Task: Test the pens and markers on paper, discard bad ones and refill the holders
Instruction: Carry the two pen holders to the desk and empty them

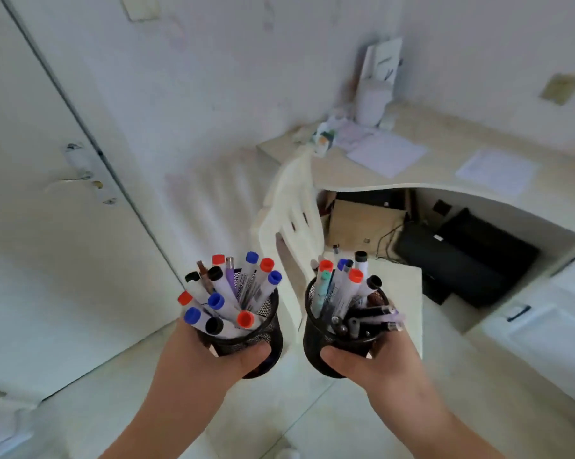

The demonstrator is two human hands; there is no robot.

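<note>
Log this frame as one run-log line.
phase: carrying | left hand: grips left mesh holder of markers | right hand: grips right mesh holder of pens | desk: ahead | testing: not started

A pale table (445, 134) in the corner carries two paper sheets (387, 154), a white container (372, 102) and blurred small clutter (324, 137).

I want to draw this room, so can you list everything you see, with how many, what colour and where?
black mesh pen holder in the left hand: 1, black, low centre-left, full of capped markers
black mesh pen holder in the right hand: 1, black, low centre-right, holding markers and pens
white plastic chair: 1, white, behind the holders
beige desk: 1, beige, upper right
white paper sheets: several, white, on the desk
white door: 1, white, left
left hand: 1, grips its holder
right hand: 1, grips its holder
</note>
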